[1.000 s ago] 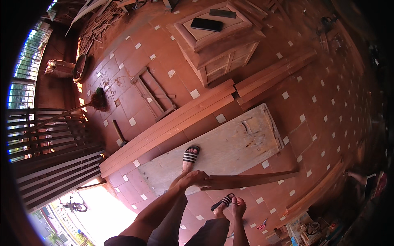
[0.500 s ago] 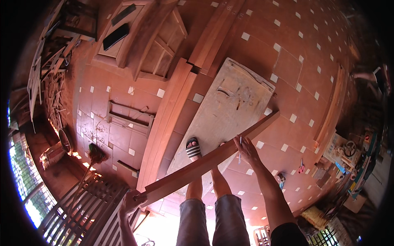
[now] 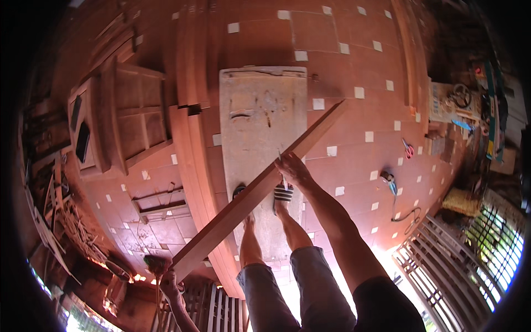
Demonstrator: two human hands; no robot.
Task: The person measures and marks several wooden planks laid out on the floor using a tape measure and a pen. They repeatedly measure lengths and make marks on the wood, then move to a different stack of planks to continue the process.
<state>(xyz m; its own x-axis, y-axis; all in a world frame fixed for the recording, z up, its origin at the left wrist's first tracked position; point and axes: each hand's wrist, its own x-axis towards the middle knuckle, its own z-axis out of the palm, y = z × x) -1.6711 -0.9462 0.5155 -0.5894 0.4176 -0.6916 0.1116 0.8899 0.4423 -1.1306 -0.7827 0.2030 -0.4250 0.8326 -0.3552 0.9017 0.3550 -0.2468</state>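
I stand on a pale grey board [image 3: 260, 116] that lies on the red tiled floor. Both my hands hold one long reddish wooden plank [image 3: 232, 213] that runs diagonally from lower left to upper right, above the floor. My left hand [image 3: 160, 274] grips its near lower-left end. My right hand [image 3: 293, 169] clasps the plank near its middle, and a thin pencil-like stick pokes up from its fingers. My feet in striped sandals [image 3: 283, 192] show just under the plank.
Long wooden planks [image 3: 193, 144] lie left of the pale board. A wooden cabinet frame [image 3: 119, 119] lies further left. Scissors [image 3: 408, 148], a power tool with cord [image 3: 390, 182] and clutter sit at the right. A metal gate [image 3: 437, 260] is at lower right.
The view has swung round, so the pale board now runs straight up. The plank stays in both my hands, and its far end now points to the upper right.
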